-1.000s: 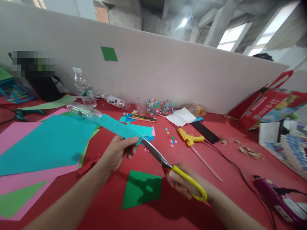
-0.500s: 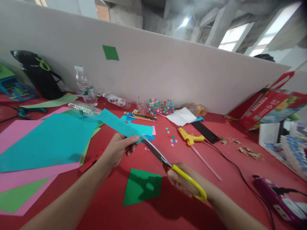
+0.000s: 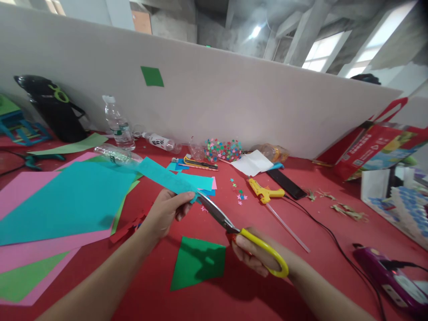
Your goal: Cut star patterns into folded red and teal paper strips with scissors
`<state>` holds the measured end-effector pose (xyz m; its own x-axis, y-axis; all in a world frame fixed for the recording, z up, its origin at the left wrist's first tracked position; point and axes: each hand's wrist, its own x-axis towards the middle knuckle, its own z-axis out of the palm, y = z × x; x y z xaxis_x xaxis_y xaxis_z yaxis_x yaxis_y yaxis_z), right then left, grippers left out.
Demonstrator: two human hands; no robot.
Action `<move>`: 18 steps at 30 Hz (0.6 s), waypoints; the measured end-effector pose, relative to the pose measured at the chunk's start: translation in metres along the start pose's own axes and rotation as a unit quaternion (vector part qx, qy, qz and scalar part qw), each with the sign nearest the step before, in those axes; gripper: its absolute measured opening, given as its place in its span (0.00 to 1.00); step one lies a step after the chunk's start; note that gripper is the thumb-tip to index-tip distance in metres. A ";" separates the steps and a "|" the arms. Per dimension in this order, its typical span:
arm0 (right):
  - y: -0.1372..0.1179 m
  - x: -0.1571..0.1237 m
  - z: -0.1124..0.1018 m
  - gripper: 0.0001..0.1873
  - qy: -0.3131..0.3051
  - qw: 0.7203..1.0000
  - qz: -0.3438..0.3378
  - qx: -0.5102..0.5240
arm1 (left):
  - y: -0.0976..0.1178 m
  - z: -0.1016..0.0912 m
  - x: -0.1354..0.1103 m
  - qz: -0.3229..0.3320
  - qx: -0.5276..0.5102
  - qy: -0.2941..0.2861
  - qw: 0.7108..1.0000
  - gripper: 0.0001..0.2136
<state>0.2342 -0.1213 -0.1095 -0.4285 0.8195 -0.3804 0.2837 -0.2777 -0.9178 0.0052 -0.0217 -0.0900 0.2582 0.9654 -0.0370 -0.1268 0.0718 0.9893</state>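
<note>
Two hands are engaged: the left hand (image 3: 171, 206) pinches a blue paper strip (image 3: 163, 175) near its end, and the right hand (image 3: 250, 255) is closed on scissors (image 3: 230, 226) by their yellow handle, blade tips meeting the strip just beside the left hand. I record a green paper piece (image 3: 197, 264) on the red table (image 3: 160, 296), below and between the hands. Left of the left hand lies a large blue sheet (image 3: 73, 194), with red scraps (image 3: 129, 228) nearer. Beyond the right hand I note a glue gun (image 3: 265, 193) and phone (image 3: 287, 184). Containers: an upright bottle (image 3: 120, 128) beyond the left hand, contents unclear; a clear tub (image 3: 222, 150) showing coloured stars, ahead between the hands; a red bag (image 3: 363, 154), far right of the right hand, mostly concealing its inside.
</note>
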 end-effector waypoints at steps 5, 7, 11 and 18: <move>-0.003 -0.001 0.001 0.27 0.004 1.000 0.004 -0.020 | 0.001 0.001 -0.001 0.014 0.003 0.005 1.000 0.14; -0.003 -0.001 0.002 0.28 0.001 1.000 -0.001 -0.004 | 0.002 0.002 -0.001 0.021 0.003 0.004 1.000 0.15; -0.002 -0.001 0.002 0.29 0.003 1.000 -0.007 0.012 | 0.001 0.001 -0.001 0.020 0.011 0.006 1.000 0.16; 0.003 0.001 0.006 0.30 0.017 0.999 -0.030 0.020 | -0.005 0.011 -0.009 0.037 -0.043 0.001 0.998 0.15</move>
<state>0.2293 -0.1248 -0.1129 -0.4146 0.8514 -0.3213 0.2243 -0.2466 -0.9428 0.0140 -0.0338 -0.0925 0.2428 0.9694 0.0347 -0.2264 0.0219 0.9738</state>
